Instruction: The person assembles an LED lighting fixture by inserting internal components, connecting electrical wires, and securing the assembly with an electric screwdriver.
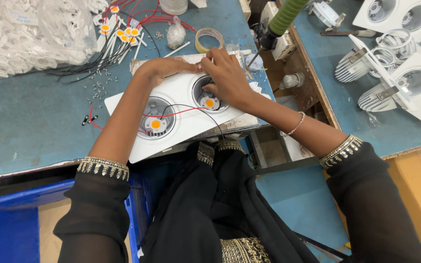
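Observation:
A white two-hole lamp housing (181,95) lies on the blue table (35,117) in front of me. Each round recess holds a small LED chip with an orange centre: one in the near-left recess (156,124) and one in the far-right recess (209,103). Red and black wires (181,112) run between them. My left hand (164,68) rests flat on the housing's far edge. My right hand (227,78) reaches into the far-right recess, fingertips on the wire just above the chip.
A clear bag of white plastic parts (25,34) sits far left. Loose wired LED chips (123,31), small screws (98,87), a tape roll (209,39) and a hanging green-handled screwdriver (281,22) lie beyond. Finished white housings (405,73) are stacked on the right table.

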